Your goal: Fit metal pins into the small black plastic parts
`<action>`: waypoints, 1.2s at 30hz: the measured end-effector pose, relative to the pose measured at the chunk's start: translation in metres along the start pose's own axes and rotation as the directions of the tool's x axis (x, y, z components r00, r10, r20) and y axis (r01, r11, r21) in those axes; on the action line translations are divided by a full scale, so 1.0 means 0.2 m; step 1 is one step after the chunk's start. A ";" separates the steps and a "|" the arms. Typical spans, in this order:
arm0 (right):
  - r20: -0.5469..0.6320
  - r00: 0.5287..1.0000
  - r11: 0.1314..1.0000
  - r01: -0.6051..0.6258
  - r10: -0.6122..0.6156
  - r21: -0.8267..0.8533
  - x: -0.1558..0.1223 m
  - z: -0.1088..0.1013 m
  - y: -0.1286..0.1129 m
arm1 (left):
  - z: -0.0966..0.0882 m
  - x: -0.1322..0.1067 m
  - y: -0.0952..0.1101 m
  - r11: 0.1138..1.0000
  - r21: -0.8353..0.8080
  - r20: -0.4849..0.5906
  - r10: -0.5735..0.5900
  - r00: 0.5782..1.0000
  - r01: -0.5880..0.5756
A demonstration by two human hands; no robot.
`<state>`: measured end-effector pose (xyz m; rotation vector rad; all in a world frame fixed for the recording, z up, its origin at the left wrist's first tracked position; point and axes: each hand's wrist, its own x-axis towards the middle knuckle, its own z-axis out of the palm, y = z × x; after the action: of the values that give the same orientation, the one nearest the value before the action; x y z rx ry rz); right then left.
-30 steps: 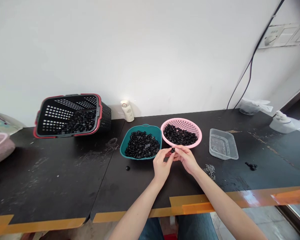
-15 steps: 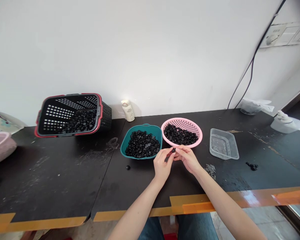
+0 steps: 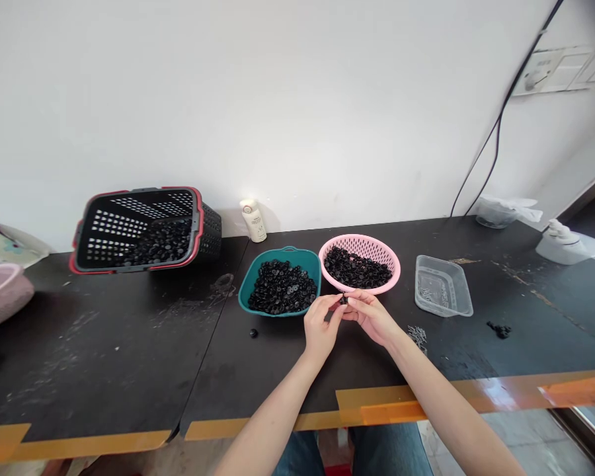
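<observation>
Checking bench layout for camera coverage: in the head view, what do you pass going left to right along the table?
Pink plastic basket → black perforated basket with red rim → teal bowl → pink perforated colander → clear plastic tray → white pump bottle

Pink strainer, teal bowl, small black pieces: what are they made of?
Pink strainer: likely moulded plastic, low sheen, with evenly spaced holes and a smooth one-piece rim. Teal bowl: likely plastic too, smooth with a slight sheen and a moulded tab on its rim. Small black pieces: look like hard plastic or rubber with a slight shine; too small to tell which.
</observation>
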<state>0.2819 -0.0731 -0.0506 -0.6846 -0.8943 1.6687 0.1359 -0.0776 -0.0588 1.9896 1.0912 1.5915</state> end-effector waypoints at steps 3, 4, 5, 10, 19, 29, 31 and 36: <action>0.009 1.000 0.998 -0.020 0.020 0.058 0.00 -0.01 0.00 | 0.00 0.00 0.00 1.000 0.010 0.005 0.009 1.000 -0.009; 0.012 1.000 0.997 -0.026 0.026 0.077 0.00 -0.01 0.00 | 0.00 0.00 0.00 1.000 0.009 0.006 0.010 1.000 -0.010; 0.019 0.999 0.995 -0.033 0.032 0.094 0.00 -0.01 0.00 | 0.00 0.00 0.00 1.000 0.006 0.007 0.009 1.000 -0.009; 0.032 0.999 0.988 -0.037 0.032 0.147 0.01 0.00 0.00 | 0.00 -0.01 0.00 1.000 -0.022 0.018 -0.008 1.000 0.009; 0.007 1.000 0.970 -0.026 0.024 0.242 0.01 0.04 0.02 | 0.01 -0.01 0.00 0.999 -0.050 0.018 -0.018 1.000 0.019; -0.055 0.983 0.982 0.177 -0.173 0.067 -0.01 0.06 0.05 | 0.02 -0.02 -0.01 0.969 -0.209 -0.015 -0.134 0.991 0.128; -0.076 0.967 0.969 0.240 -0.244 -0.064 -0.01 0.05 0.06 | 0.03 -0.01 -0.01 0.926 -0.317 -0.002 -0.217 0.976 0.205; -0.041 0.964 0.947 0.249 -0.262 -0.201 -0.01 0.02 0.03 | 0.02 0.01 0.00 0.785 -0.540 0.196 -0.232 0.953 0.302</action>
<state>0.2751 -0.0763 -0.0534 -0.7188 -1.0603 1.3321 0.1396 -0.0758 -0.0583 1.4357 0.6993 1.4083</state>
